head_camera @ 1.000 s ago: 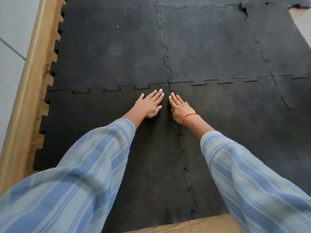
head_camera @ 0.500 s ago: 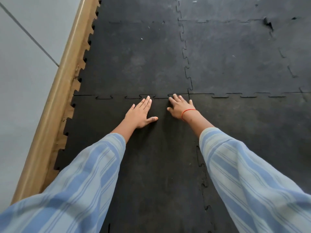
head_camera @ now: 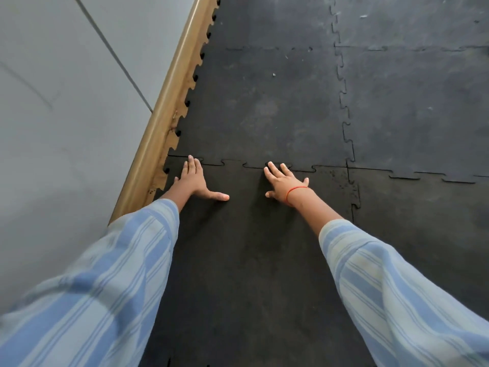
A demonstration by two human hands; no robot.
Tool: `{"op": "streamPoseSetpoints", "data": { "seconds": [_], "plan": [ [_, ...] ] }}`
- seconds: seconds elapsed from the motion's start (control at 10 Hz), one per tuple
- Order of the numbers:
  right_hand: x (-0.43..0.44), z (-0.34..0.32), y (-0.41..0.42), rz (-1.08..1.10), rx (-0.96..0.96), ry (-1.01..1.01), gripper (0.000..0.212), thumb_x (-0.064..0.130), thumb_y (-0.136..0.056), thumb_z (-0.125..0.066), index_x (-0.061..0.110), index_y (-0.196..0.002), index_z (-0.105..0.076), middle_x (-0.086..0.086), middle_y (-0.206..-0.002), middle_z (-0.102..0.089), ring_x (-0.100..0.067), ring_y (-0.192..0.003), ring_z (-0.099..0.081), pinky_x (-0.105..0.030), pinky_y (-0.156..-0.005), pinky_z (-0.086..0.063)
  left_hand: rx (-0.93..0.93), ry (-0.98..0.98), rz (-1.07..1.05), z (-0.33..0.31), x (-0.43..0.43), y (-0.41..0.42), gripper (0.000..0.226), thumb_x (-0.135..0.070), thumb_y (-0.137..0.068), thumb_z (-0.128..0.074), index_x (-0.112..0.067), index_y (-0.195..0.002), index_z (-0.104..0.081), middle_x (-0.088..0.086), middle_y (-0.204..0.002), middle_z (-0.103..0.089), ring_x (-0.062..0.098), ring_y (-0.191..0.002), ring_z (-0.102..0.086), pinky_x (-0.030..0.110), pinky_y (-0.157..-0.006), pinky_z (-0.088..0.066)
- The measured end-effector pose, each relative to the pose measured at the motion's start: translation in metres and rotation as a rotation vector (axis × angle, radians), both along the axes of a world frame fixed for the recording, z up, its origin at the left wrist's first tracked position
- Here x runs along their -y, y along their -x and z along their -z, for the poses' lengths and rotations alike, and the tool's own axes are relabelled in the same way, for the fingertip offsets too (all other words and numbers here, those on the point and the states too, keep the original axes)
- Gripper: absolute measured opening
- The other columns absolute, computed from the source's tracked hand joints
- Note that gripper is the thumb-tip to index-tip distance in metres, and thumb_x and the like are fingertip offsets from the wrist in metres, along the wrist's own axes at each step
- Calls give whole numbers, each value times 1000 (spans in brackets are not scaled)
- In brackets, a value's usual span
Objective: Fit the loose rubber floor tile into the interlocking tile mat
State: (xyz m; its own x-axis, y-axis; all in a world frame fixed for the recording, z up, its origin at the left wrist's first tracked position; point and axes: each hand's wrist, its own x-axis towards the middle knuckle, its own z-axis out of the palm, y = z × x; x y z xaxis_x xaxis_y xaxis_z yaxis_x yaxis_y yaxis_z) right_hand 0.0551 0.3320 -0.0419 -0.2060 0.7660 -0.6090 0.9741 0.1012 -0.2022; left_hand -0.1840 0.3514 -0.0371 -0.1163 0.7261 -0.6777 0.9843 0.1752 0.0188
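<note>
Fingers (head_camera: 275, 170) of our right hand (head_camera: 284, 185) lie flat and spread on the loose rubber floor tile (head_camera: 246, 260), gripping nothing, with the tips just at the toothed seam (head_camera: 232, 163) along the tile's far edge. Our left hand (head_camera: 193, 181) is pressed flat on the same tile too, fingers held together and pointing at that seam near the tile's far left corner, thumb stuck out to the right. The two hands are apart, with bare black rubber between them.

The tile is black and lies flat on the floor in front of us, at the near left of the interlocking tile mat (head_camera: 277, 107). Its far edge meets the next tile along the jigsaw seam, where thin dark gaps show around some teeth. Its right edge meets another tile along a second seam (head_camera: 356, 192), also with dark gaps near the corner. Its left edge has free teeth beside a tan wooden border (head_camera: 158, 128).

A thin red string bracelet (head_camera: 295, 190) circles our right wrist. Both arms wear loose sleeves (head_camera: 397, 295) striped in blue and white. Beyond the wooden border, on the left, is a pale grey wall (head_camera: 66, 115).
</note>
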Motion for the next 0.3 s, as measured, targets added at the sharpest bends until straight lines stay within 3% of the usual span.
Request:
{"op": "streamPoseSetpoints", "data": {
  "seconds": [0.1, 0.2, 0.3],
  "plan": [
    [-16, -4, 1, -93, 81, 89, 84, 34, -94, -54, 25, -153, 6, 10, -160, 18, -24, -149, 11, -61, -114, -18, -69, 62, 33, -8, -6, -9, 149, -78, -56, -69, -5, -148, 24, 10, -156, 33, 28, -148, 19, 54, -118, -4],
    [-22, -14, 0, -151, 82, 89, 83, 26, -93, -59, 20, -154, -2, 4, -162, 7, -28, -150, -3, -50, -119, -20, -108, 86, 96, -24, -9, -6, 141, -75, -62, -68, -4, -151, 15, 12, -159, 23, 30, -150, 6, 54, -120, -10],
    [-23, -34, -11, -125, 24, 85, 74, 22, -92, -58, 16, -152, -15, -5, -159, -24, -26, -143, -30, -41, -117, -28, -21, 135, 151, -48, -9, -2, 116, -68, -72, -65, -8, -154, -10, 11, -163, -6, 31, -148, -16, 48, -118, -25]
  ]
}}
